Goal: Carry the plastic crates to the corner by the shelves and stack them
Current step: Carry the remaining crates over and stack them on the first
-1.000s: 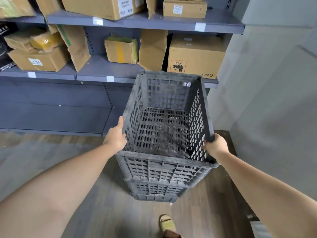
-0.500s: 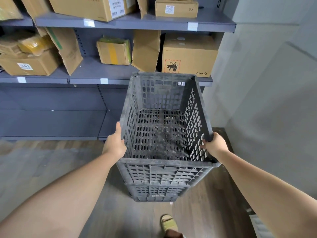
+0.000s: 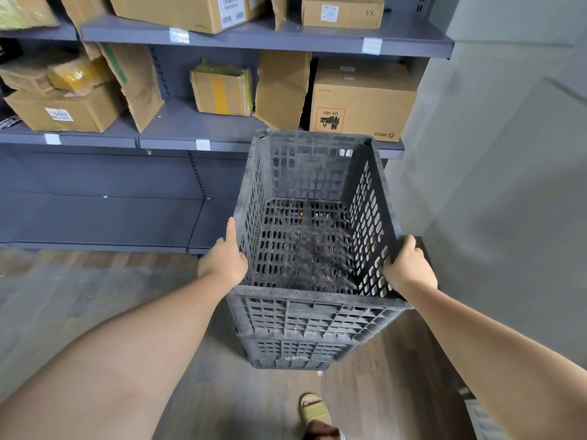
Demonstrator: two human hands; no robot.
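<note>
A dark grey perforated plastic crate (image 3: 313, 315) fills the middle of the head view, empty inside. A second crate (image 3: 295, 354) of the same kind is nested under it, with only its lower front showing. My left hand (image 3: 224, 260) grips the left rim of the top crate, thumb lying along the edge. My right hand (image 3: 408, 268) grips the right rim, fingers hooked over it. The crates hang over the wooden floor, close to the shelves and the wall corner.
Grey metal shelves (image 3: 190, 131) with several cardboard boxes (image 3: 362, 100) stand straight ahead. A grey wall (image 3: 508, 185) closes the right side. Wooden floor (image 3: 79, 296) stretches left. My sandalled foot (image 3: 314, 411) is below the crates.
The shelves and corner have come closer and the view has shifted slightly left. Both hands keep the same grip on the crate.
</note>
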